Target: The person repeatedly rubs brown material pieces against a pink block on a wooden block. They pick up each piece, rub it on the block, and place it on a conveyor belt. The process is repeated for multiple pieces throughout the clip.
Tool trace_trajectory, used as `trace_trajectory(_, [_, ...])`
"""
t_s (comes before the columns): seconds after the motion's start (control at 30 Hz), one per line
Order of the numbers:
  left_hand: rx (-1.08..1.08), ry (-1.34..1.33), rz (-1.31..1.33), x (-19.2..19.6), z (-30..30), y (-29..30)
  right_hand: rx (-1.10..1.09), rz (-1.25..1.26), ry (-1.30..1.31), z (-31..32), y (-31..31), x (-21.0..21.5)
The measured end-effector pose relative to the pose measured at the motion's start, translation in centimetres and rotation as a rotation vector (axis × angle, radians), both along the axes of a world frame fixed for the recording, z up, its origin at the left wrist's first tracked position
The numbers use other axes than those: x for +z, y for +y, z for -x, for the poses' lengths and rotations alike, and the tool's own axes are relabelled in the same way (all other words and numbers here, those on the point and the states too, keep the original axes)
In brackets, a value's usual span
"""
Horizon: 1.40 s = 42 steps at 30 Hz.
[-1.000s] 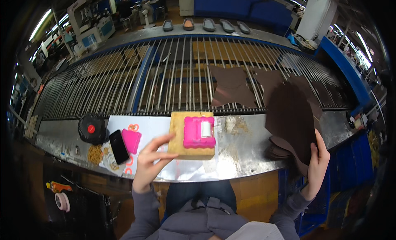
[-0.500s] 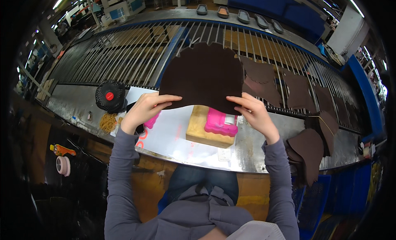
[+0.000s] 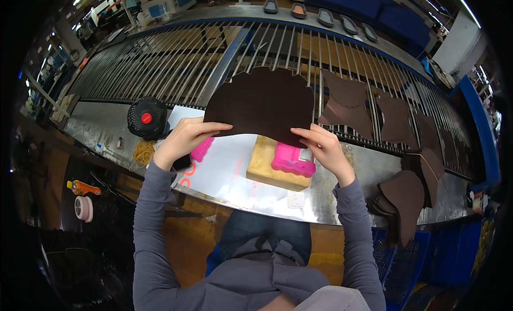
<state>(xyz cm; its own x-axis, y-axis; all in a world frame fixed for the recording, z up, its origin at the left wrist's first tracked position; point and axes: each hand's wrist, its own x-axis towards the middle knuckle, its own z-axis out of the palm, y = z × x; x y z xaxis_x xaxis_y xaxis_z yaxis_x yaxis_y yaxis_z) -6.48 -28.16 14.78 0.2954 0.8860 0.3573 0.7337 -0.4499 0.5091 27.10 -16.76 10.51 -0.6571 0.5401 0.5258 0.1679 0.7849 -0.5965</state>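
A dark brown, leather-like cut piece (image 3: 262, 102) with a scalloped far edge is held up in front of me, above the metal table. My left hand (image 3: 186, 140) pinches its near left corner between thumb and fingers. At the near right corner, my right hand (image 3: 327, 150) grips the same piece in a like pinch. Beneath and beyond my right fingertips, a pink wavy-edged holder (image 3: 294, 162) rests on a wooden block (image 3: 262, 169). Another pink object (image 3: 202, 149) and a dark item lie beside my left hand, partly covered by it.
A conveyor of metal bars (image 3: 160, 70) runs behind the table, with several brown pieces (image 3: 347, 110) lying on it at right. Stacked brown pieces (image 3: 403, 196) overhang the table's right front edge. A black fan (image 3: 145, 118) and rubber bands (image 3: 144, 151) sit at left.
The brown piece has come slightly lower and tips back a little more, still held by both hands. The surroundings have shifted slightly rightward in view.
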Motion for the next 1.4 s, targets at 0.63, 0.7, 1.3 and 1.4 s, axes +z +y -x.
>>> trace_trajectory(0.63, [-0.359,0.216,-0.023,-2.1,-10.1,7.8,-0.511,0.027,0.167,-10.4,-4.7,-7.5])
trace_trajectory(0.7, [-0.414,0.222,-0.066,-2.5,-11.3,8.7,-0.566,0.044,0.180,-11.4,-5.4,-7.8])
trace_trajectory(1.3, [-0.767,-0.024,0.056,-1.6,-20.6,15.4,-0.721,-0.077,-0.124,-18.6,-8.0,6.4])
trace_trajectory(1.4, [-0.602,0.100,0.024,0.5,-19.4,17.6,-0.676,-0.035,0.013,-16.8,-2.4,5.8])
